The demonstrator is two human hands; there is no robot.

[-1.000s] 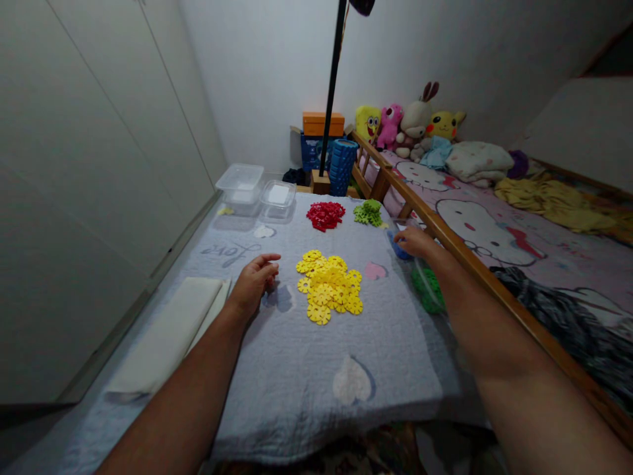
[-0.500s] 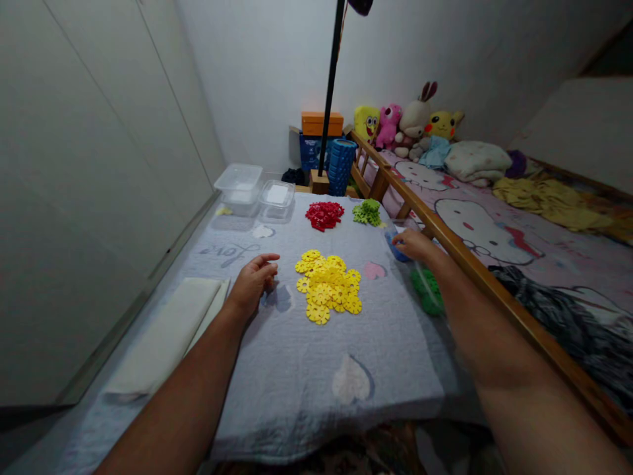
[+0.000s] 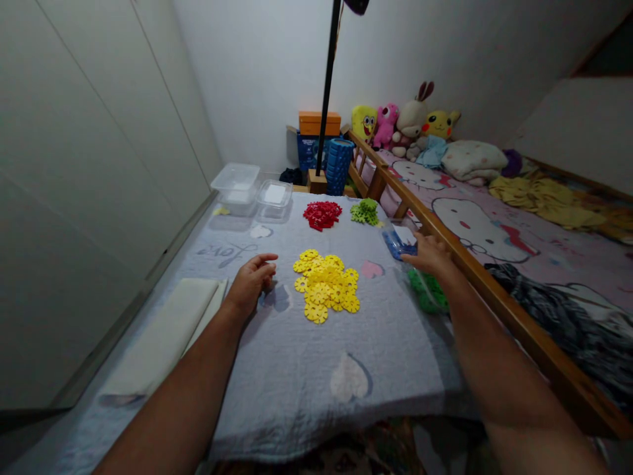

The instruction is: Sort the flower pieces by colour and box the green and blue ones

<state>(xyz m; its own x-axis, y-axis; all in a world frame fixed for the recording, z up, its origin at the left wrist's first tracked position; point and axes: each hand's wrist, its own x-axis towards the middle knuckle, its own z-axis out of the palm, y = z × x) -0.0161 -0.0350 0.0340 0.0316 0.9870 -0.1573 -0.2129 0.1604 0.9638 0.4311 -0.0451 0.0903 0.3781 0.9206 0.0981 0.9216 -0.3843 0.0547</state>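
My left hand rests on the grey quilt, fingers loosely bent and holding nothing, just left of a pile of yellow flower-shaped discs. My right hand is at the quilt's right edge, its fingers closed on the near rim of a clear box of blue discs. Dark green discs lie in clear plastic under my right wrist. A red pile and a light green pile sit farther back.
Two clear plastic tubs stand at the far left. A folded white cloth lies near left. A wooden bed rail runs along the right. A black pole, blue roller and plush toys are behind.
My right hand has drawn back toward me along the rail, and the box of blue discs now shows in front of its fingers. My left hand has stayed put.
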